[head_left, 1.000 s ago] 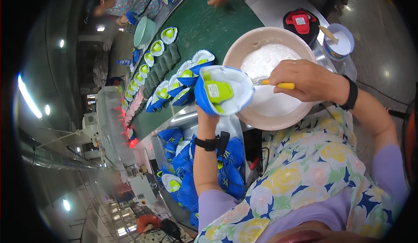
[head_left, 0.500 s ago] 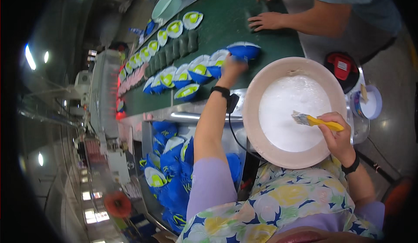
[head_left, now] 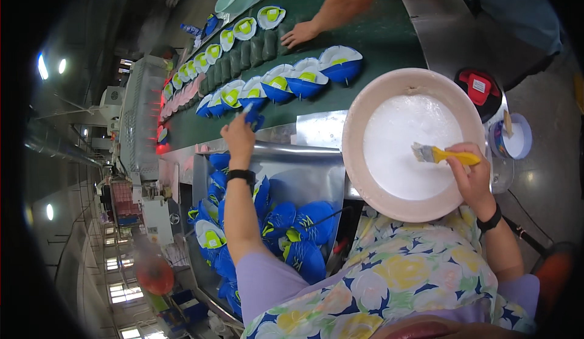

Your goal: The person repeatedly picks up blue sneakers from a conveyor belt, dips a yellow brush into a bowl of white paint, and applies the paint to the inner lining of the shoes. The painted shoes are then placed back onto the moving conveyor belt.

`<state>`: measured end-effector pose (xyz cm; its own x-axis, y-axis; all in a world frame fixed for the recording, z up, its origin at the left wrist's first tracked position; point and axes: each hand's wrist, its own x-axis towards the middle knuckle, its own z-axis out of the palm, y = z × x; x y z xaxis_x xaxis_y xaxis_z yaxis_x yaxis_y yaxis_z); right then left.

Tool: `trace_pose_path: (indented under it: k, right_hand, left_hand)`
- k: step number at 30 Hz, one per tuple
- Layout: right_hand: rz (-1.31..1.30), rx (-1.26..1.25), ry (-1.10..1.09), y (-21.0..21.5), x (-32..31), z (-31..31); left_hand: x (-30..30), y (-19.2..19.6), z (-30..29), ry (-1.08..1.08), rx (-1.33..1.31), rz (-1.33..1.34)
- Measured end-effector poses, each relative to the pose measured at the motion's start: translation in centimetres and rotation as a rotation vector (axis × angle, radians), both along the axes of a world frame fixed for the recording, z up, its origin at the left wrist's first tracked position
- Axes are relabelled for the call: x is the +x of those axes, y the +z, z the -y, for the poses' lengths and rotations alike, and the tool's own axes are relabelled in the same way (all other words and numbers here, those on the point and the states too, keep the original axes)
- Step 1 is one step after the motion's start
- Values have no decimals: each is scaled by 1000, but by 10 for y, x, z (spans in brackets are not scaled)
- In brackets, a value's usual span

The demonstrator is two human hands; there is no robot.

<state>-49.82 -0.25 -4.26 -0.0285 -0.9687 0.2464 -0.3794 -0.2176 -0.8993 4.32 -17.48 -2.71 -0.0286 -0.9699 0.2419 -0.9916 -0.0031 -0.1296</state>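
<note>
The yellow brush (head_left: 449, 155) was over the white liquid (head_left: 407, 126) in the beige basin (head_left: 356, 156), with its bristles toward the left, and it was, I think, best kept inside the rim, so that any drop would fall back. The right hand (head_left: 473, 179) grasped its handle with bent fingers, while the left hand (head_left: 239, 137) reached forward, forearm above the metal bin (head_left: 304, 172), fingertips at a blue shoe piece (head_left: 255, 120) near the edge of the green worktop (head_left: 380, 41). Whether they pinched this piece I could not tell, but a light hold would probably protect its shape.
</note>
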Motion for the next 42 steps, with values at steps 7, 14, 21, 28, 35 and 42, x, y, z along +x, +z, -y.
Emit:
trace_pose_path:
  k: [7, 14, 21, 28, 35, 42]
  right_hand:
    - [366, 231, -54, -19, -17, 6]
    - [1034, 576, 28, 7, -31, 11]
    - [1358, 676, 78, -6, -47, 8]
    - [641, 383, -5, 24, 1, 7]
    - [-200, 72, 579, 28, 43, -1]
    - [-340, -29, 480, 28, -5, 6]
  left_hand:
    - [-78, 76, -43, -97, 717, -1492]
    - [-91, -68, -134, -196, 353, -615]
    - [-153, -11, -173, -350, 126, -343]
    - [-156, -35, -190, -574, 319, -287]
    - [-147, -40, -175, -568, 206, -211]
    - [-124, 28, -159, -274, 124, -1015]
